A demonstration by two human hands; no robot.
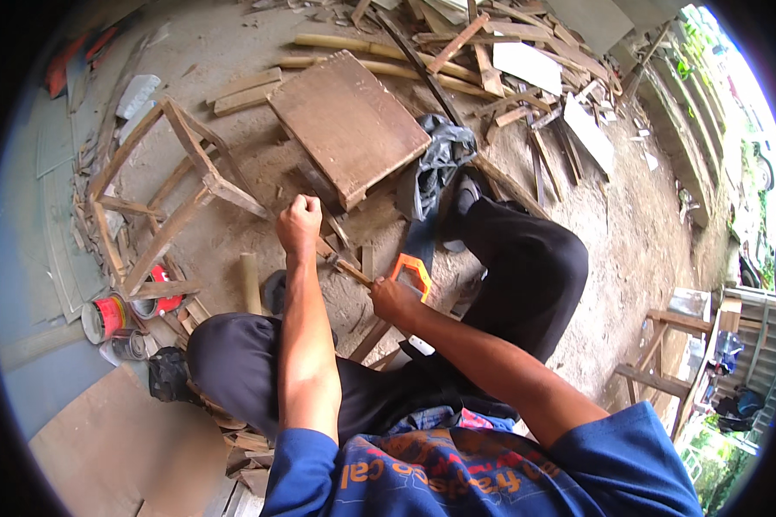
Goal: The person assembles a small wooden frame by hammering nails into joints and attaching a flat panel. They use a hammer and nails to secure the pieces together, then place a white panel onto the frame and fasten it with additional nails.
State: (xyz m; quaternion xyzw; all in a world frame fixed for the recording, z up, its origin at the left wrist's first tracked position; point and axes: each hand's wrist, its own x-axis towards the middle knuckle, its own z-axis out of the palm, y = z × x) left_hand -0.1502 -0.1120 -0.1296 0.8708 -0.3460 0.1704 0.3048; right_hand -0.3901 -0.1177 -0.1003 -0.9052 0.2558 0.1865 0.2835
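Observation:
My left hand [300, 226] is closed in a fist just in front of the low wooden table [349, 121]; what it grips, if anything, is hidden. My right hand [394, 300] is wrapped round the end of a slim wooden-handled tool [353, 272], which points up and left toward the left fist. The tool's far end lies among wood strips, and I cannot make out its kind. Close beside the right hand is the orange handle [415, 272] of a handsaw, its dark blade [420, 239] running away from me toward a black plastic bag [442, 159].
A bare wooden stool frame [181, 198] stands at the left, with red cans [105, 316] near its base. Bamboo poles [379, 65] and scrap wood [491, 65] are heaped at the back. My bent knees flank the work area. A wooden bench [664, 370] stands far right.

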